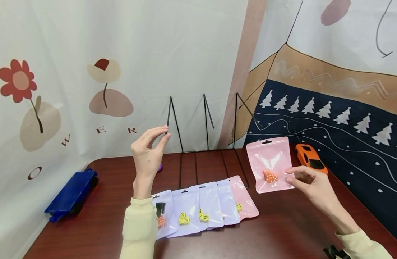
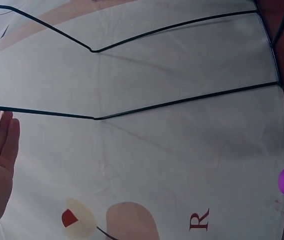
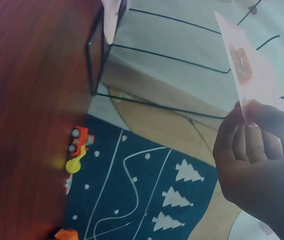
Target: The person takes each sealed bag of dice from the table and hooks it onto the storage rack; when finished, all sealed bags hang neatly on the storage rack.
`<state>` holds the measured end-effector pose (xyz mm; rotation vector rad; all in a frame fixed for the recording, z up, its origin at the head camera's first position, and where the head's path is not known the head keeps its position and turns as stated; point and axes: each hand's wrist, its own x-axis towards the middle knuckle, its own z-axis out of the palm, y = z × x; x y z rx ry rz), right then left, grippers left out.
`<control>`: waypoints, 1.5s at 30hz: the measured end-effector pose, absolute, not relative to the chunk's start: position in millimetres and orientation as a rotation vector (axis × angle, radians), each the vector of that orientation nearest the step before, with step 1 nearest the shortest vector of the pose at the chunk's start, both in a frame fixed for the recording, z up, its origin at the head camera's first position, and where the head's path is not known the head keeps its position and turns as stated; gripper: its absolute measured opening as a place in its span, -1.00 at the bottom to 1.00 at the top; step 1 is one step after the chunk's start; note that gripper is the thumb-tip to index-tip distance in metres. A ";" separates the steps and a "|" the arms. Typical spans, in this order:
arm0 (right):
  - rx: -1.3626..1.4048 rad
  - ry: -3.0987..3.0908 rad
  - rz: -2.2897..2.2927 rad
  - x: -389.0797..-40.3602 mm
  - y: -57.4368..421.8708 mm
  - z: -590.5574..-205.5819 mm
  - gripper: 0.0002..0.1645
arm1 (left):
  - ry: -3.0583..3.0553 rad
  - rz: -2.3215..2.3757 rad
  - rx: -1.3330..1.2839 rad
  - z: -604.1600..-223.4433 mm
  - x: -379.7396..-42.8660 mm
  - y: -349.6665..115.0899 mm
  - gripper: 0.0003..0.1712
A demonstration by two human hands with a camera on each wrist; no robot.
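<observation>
Rack (image 1: 206, 124) of black wire stands at the back; keep it from shifting as you work. Pink plastic pouch (image 1: 267, 156) is upright, near the rack's right side, with your right hand (image 1: 314, 183) clamped on its lower right edge. Your left hand (image 1: 148, 153) pinches the leftmost prong (image 2: 56, 114) near its tip: steady it without bending. Keep the orange dice (image 1: 270, 176) low and the hang slot (image 1: 266, 141) unobstructed.

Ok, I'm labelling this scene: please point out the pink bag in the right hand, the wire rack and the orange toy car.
Pink bag (image 1: 269, 162), head view, its front.
Wire rack (image 1: 207, 149), head view, foot of its middle prong.
Orange toy car (image 1: 310, 157), head view, its body.
</observation>
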<state>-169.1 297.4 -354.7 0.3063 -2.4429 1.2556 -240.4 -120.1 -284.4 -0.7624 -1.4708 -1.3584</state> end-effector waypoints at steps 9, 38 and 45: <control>0.296 -2.345 1.327 -174.7 281.5 -343.9 -0.74 | -1.498 -1.289 -0.767 -274.3 -227.4 -117.4 -0.81; 0.299 -2.279 1.473 -188.2 265.8 -336.3 -0.71 | -1.511 -1.265 -0.770 -275.2 -230.4 -119.7 -0.81; 0.277 -2.306 1.437 -189.6 265.4 -335.0 -0.68 | -1.498 -1.276 -0.768 -276.4 -232.3 -118.7 -0.81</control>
